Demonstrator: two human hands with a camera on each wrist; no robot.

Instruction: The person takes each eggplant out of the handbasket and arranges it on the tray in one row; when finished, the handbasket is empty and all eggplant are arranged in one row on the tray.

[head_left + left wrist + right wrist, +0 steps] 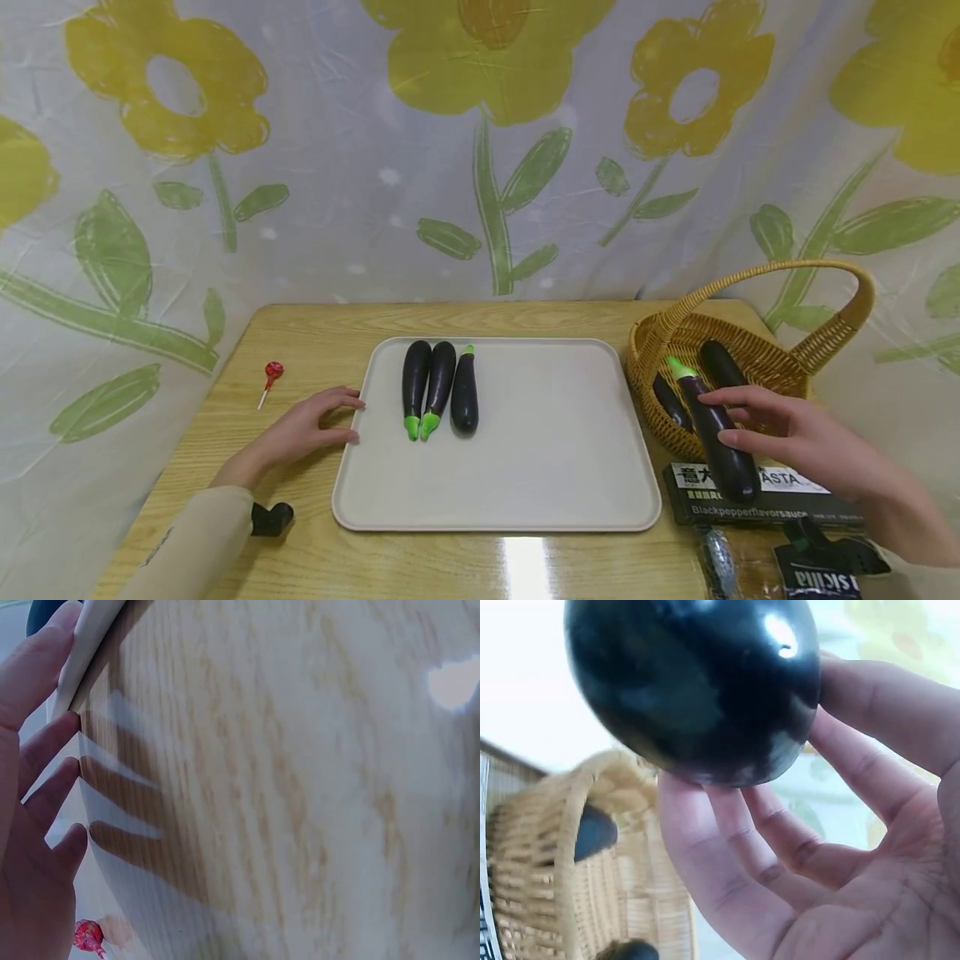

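Observation:
My right hand [783,425] grips a dark eggplant [720,442] between thumb and fingers, over the near side of the wicker basket [780,367]. The eggplant's green stem end points up and left; its rounded end looms large in the right wrist view. Two more dark eggplants [722,363] lie inside the basket. On the white tray [555,433], three eggplants [465,392] lie side by side on the left half, two with stems towards me and one with its stem away. My left hand [307,425] rests at the tray's left edge, fingers loosely extended.
A red lollipop [273,372] lies on the wooden table [225,433] left of the tray. Below the basket are a black pasta sauce box [750,500] and a clear-and-dark food packet [750,558]. A flowered cloth [330,167] hangs behind the table.

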